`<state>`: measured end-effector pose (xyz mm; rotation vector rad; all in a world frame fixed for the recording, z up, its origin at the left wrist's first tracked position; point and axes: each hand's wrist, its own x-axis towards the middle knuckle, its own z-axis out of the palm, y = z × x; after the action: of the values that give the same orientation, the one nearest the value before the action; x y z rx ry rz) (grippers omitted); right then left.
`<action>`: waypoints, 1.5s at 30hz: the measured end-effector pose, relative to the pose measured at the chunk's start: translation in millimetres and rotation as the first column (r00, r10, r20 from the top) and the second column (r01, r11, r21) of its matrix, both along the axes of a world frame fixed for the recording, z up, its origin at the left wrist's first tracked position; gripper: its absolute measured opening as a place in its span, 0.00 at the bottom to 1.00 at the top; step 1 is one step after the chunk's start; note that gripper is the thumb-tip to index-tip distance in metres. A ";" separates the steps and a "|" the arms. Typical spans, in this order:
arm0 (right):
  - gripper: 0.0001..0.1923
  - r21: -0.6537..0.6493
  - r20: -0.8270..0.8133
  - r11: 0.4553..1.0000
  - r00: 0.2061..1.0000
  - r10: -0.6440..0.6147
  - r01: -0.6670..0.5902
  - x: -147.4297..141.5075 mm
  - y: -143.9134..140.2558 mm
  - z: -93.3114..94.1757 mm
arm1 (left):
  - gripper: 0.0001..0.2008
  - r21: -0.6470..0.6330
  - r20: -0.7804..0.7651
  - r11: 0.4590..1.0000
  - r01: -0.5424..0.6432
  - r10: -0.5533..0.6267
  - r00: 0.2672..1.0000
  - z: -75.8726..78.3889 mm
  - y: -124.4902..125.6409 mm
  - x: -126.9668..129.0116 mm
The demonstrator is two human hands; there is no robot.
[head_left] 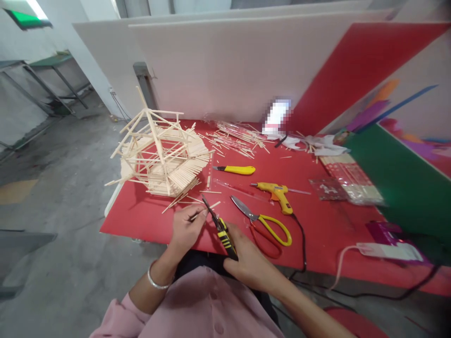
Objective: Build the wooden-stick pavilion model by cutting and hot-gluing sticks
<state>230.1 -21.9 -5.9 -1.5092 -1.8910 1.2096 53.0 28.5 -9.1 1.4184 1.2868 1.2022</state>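
Note:
My left hand (pixel 186 227) is closed, with finger and thumb pinched round a thin wooden stick (pixel 215 205), whose pale end shows beyond the fingertips. Wrapped round the black and yellow handles of a pair of pliers (pixel 222 231) is my right hand (pixel 246 256). The dark jaws of the pliers point up and left, right beside my left fingertips; whether they touch the stick I cannot tell. Just beyond my left hand stands a model pavilion frame built of wooden sticks (pixel 186 178), with loose sticks lying at its foot.
On the red table (pixel 141 218) lie a yellow-handled knife (pixel 239 170), a yellow glue gun (pixel 278 193) with a black cord, and scissors (pixel 259 218) with yellow and red handles. Packed sticks (pixel 355 180) are at the right. A lit phone (pixel 276 117) leans against the white board (pixel 229 70).

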 end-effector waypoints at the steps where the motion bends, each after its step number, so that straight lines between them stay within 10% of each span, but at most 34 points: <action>1: 0.40 0.008 0.008 1.000 1.000 -0.004 0.004 -0.3 0.0 0.4 | 0.11 0.020 -0.018 1.000 0.004 -0.004 1.000 0.4 0.2 -0.2; 28: 0.39 0.081 0.007 0.997 1.000 0.015 -0.015 -9.7 -6.6 -11.1 | 0.12 -0.031 0.148 0.986 0.164 -0.157 0.976 1.8 2.2 -15.5; 37: 0.37 -0.093 -0.081 0.993 0.994 -0.079 0.072 -9.5 -8.4 -7.5 | 0.09 0.200 -0.232 0.971 0.133 -0.085 0.969 10.0 -7.0 -9.2; 45: 0.40 0.049 -0.108 0.998 0.993 -0.041 0.046 -4.9 -3.8 -10.3 | 0.12 0.239 -0.241 0.956 0.173 -0.114 0.964 5.9 -0.6 -10.4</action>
<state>225.1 -25.7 -16.2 -1.4220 -1.7967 1.1888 42.6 27.8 -3.2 1.8509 1.1818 1.1659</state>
